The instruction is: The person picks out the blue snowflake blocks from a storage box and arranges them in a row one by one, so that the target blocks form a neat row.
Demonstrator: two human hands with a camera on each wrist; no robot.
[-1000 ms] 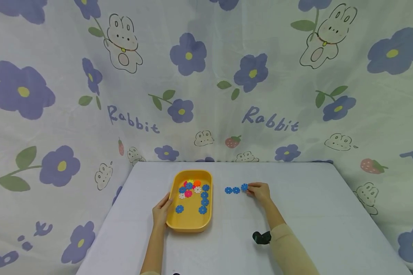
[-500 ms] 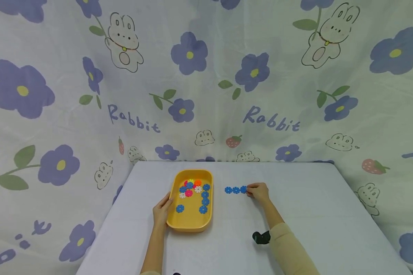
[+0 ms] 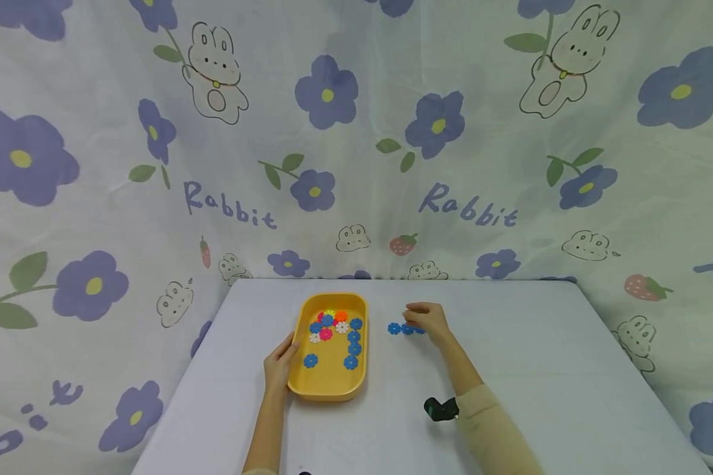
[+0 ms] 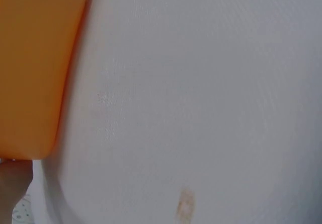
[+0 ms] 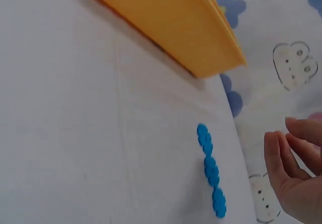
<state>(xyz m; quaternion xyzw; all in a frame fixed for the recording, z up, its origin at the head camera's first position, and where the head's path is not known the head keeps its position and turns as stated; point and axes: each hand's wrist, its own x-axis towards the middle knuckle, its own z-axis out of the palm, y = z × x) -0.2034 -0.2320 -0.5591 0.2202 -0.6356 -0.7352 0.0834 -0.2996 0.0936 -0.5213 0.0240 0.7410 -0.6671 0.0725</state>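
My left hand [image 3: 278,368] grips the left wall of a yellow plastic tray [image 3: 327,384], which holds snowflake building discs in blue, white, pink, yellow and orange. Right of the tray, three blue snowflake discs [image 3: 395,328] lie in a row on the white table. Above that row hovers my right hand [image 3: 429,319], partly covering it in the head view. The right wrist view shows the right hand [image 5: 297,171] with bent, relaxed fingers and nothing in them, apart from the blue disc row [image 5: 212,171]. Only part of the left hand [image 4: 14,186] shows in the left wrist view, against the tray.
Behind the white table [image 3: 523,369] hangs a curtain [image 3: 380,171] printed with flowers and rabbits. A dark device [image 3: 441,409] sits at the right wrist. In the left wrist view a brownish stain [image 4: 185,205] marks the cloth.
My right hand brought the third blue disc left to the end of the row and let it go. It then rose and moved left over the row. The left hand stayed on the tray.
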